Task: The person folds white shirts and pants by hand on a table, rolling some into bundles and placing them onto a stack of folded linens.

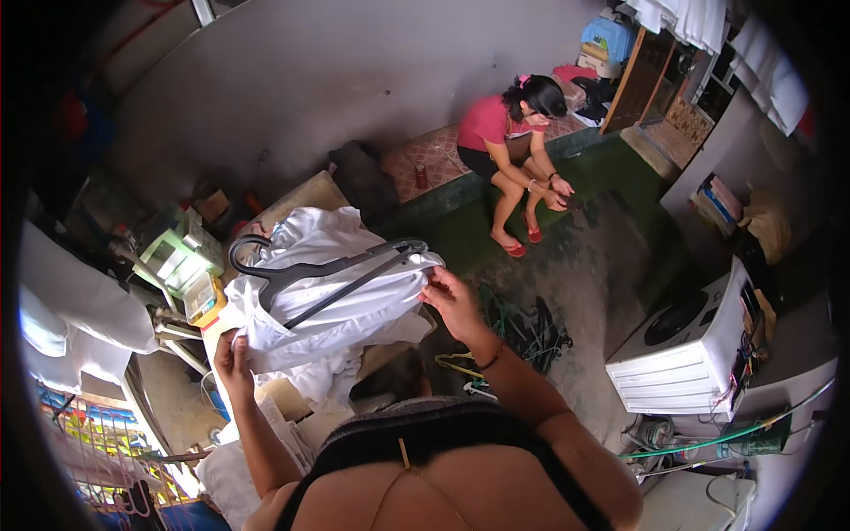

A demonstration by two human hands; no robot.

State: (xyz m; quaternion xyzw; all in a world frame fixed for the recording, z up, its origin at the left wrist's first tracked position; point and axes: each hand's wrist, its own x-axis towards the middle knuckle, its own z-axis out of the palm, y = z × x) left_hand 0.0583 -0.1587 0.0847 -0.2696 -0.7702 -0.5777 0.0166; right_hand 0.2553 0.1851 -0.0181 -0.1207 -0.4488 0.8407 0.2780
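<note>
A white cloth garment [358, 308] is stretched out between my two hands in front of me. My left hand [234, 358] pinches its lower left edge. At the upper right edge, my right hand [451, 299] grips the fabric close to one end of a black plastic clothes hanger [325, 265]. That hanger lies partly inside the garment, with its hook curling out at the left; one far end is covered by cloth. Below and behind, more white laundry [319, 375] is heaped on a table [319, 196].
Several loose hangers [531, 332] lie on the floor to the right. A person [508, 133] sits on a tiled ledge [425, 159], holding a dark object. Right of the hangers is a white washing machine [684, 345]. A yellow-rimmed container [204, 299] stands at left.
</note>
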